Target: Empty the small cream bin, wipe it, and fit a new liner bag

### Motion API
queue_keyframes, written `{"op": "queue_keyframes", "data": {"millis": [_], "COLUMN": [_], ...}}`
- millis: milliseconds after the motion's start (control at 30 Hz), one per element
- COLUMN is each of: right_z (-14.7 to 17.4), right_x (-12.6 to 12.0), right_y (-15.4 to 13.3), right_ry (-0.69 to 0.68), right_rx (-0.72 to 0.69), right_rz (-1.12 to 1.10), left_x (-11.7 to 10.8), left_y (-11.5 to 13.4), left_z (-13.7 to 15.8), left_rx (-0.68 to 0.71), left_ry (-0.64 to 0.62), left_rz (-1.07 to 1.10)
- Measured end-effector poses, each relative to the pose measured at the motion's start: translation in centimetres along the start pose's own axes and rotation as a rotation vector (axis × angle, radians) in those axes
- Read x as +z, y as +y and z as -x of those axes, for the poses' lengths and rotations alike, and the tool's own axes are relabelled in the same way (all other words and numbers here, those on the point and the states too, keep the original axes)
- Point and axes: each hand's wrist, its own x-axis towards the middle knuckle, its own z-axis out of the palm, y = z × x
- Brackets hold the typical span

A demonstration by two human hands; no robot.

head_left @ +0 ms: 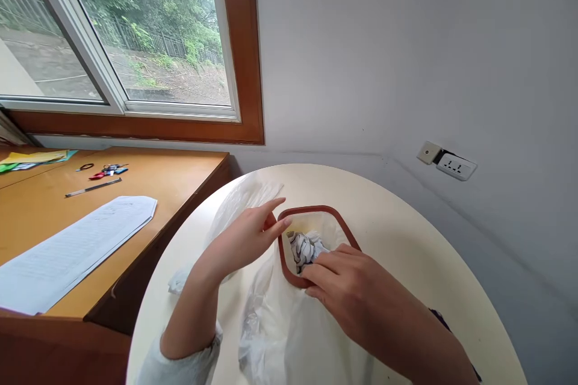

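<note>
A small bin with a brown rounded-square rim [336,212] stands on the round table. Inside lies crumpled white material with dark stripes [307,248], its kind not clear. Thin translucent plastic [266,319] hangs along the bin's near side and looks like a bag liner. My left hand [253,228] is at the rim's left corner, thumb and forefinger apart, with nothing held between them. At the near right side, my right hand [345,283] closes over the rim, fingers inside and thumb outside. Part of the rim is hidden under this hand.
More clear plastic [239,204] spreads over the cream round table [406,246] behind my left arm. On the left, a wooden desk [180,162] carries papers [90,246], a pen [93,187] and keys [111,170]. A wall with a socket [456,165] borders the table.
</note>
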Motion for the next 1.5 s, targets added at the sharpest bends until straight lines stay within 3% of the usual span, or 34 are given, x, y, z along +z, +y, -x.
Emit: {"op": "queue_keyframes", "data": {"millis": [233, 333, 467, 567, 667, 1300, 1500], "right_z": [-0.4, -0.2, 0.3, 0.8, 1.0, 1.1, 1.6], "right_x": [0.0, -0.5, -1.2, -1.5, -1.6, -1.1, -1.0], "right_y": [0.0, 0.5, 2.7, 4.4, 5.3, 6.2, 6.5], "right_ry": [-0.021, 0.013, 0.015, -0.106, -0.19, -0.28, -0.348], "right_rx": [-0.049, -0.008, 0.193, 0.356, 0.413, 0.446, 0.406], "right_rz": [-0.03, -0.098, -0.112, -0.142, -0.195, -0.241, -0.238], "left_x": [0.4, 0.3, 0.3, 0.4, 0.5, 0.9, 0.9], "left_y": [0.0, 0.1, 0.6, 0.8, 0.9, 0.4, 0.9], "left_z": [0.1, 0.3, 0.5, 0.5, 0.5, 0.1, 0.4], "left_rx": [0.019, 0.021, 0.004, -0.012, -0.028, -0.103, -0.051], "left_ry": [-0.066, -0.076, -0.081, -0.097, -0.112, -0.117, -0.095], "left_rz": [-0.049, -0.057, -0.071, -0.083, -0.078, -0.012, -0.08]}}
